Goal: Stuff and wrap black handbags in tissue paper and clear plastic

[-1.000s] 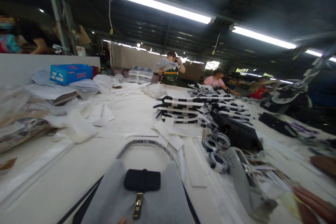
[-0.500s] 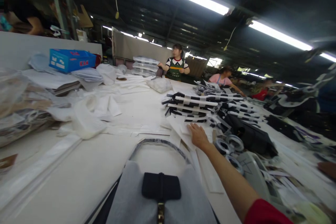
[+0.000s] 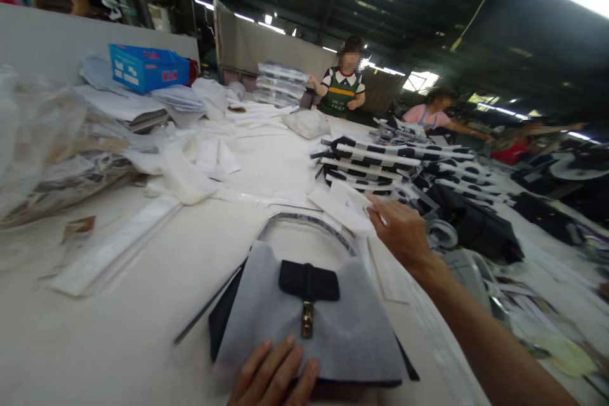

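A handbag [image 3: 323, 330] lies on the white table in front of me, its front under a grey protective sheet. A black flap and a gold clasp [image 3: 307, 320] show on it, and its wrapped handle [image 3: 309, 219] arches toward the far side. Flat on the bag's lower front rests my left hand [image 3: 276, 374], fingers spread. Beyond the bag, to the right, my right hand [image 3: 399, 228] has its thumb and forefinger closed at the edge of a white sheet [image 3: 349, 203] on a small pile of similar sheets.
Plastic-wrapped black-and-white bundles [image 3: 375, 162] are stacked beyond my right hand. Tape rolls [image 3: 441, 233] and a dark bag [image 3: 480, 222] lie to its right. Left are plastic bags [image 3: 61, 152], crumpled white material [image 3: 190, 165] and a blue box [image 3: 150, 68]. Co-workers [image 3: 343, 85] stand across the table.
My left hand has come into view onto the bag. My right hand has gone from reaching flat over the white sheets to pinching one's edge. The view has tilted downward.
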Demonstrator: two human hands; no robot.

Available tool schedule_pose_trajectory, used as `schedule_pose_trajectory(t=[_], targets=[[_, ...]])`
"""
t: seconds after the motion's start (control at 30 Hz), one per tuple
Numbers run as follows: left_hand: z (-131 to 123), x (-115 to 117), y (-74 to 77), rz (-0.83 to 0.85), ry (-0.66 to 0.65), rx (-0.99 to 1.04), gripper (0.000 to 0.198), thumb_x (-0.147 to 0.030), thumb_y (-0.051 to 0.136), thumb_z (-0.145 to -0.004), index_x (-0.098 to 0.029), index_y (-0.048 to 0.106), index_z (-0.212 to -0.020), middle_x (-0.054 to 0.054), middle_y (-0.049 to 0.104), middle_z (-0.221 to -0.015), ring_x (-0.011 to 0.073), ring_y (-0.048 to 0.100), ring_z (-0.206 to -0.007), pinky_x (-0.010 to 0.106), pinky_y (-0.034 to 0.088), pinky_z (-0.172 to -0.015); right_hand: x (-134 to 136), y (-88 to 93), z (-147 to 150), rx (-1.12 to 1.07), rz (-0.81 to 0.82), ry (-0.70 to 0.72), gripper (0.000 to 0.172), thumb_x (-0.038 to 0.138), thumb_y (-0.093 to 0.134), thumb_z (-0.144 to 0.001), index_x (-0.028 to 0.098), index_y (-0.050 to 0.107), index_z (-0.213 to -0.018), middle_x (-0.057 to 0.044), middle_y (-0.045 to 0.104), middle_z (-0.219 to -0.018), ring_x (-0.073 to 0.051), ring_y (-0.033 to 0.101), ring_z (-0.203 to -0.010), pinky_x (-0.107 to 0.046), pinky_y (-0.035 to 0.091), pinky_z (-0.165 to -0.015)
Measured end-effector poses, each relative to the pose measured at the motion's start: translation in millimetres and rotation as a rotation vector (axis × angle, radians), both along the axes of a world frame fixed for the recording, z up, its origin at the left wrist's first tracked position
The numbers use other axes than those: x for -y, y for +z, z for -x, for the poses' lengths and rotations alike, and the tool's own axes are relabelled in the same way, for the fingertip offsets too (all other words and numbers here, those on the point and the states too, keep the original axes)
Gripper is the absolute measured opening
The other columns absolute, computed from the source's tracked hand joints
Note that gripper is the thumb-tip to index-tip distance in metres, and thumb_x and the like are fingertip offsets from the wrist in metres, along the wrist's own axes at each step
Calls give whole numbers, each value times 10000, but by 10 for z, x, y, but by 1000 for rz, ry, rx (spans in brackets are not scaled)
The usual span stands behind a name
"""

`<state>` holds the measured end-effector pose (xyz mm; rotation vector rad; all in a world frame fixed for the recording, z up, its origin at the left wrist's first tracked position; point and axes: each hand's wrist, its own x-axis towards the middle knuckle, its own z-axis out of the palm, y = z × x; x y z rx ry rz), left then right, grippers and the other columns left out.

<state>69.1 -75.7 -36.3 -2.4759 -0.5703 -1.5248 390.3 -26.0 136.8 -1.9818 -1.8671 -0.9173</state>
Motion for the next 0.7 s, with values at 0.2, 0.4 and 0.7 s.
schedule_pose_trajectory(t=[0.2, 0.4, 0.7], targets=[[178, 21, 273, 151, -109, -164, 420, -142, 348, -992, -250, 614, -1298, 15, 698, -1204, 162, 522, -1284, 371, 233, -1205, 640, -31, 1254, -151, 157, 421, 329, 103, 458, -927, 136, 623, -1209, -95, 680, -947, -218, 604, -909, -360, 514, -856], [220, 46, 313, 148, -107, -263, 483, -59, 358, -943, -239, 577, -1333, 28, 676, -1239, 166, 534, -1256, 367, 252, -1190, 768, -606, 1695, -243, 292, 255, 328, 31, 519, -856, 138, 639, -1142, -98, 640, -917, -239, 609, -838, -367, 552, -734], [325, 23, 419, 187, -227, -190, 414, -47, 350, -938, -145, 575, -1271, 102, 656, -1232, 193, 559, -1210, 401, 409, -1106, 945, -677, 1593, -342, 353, 379, 403, 177, 616, -878, 132, 588, -1278, -155, 633, -1295, -269, 586, -1199, -432, 507, -1019]])
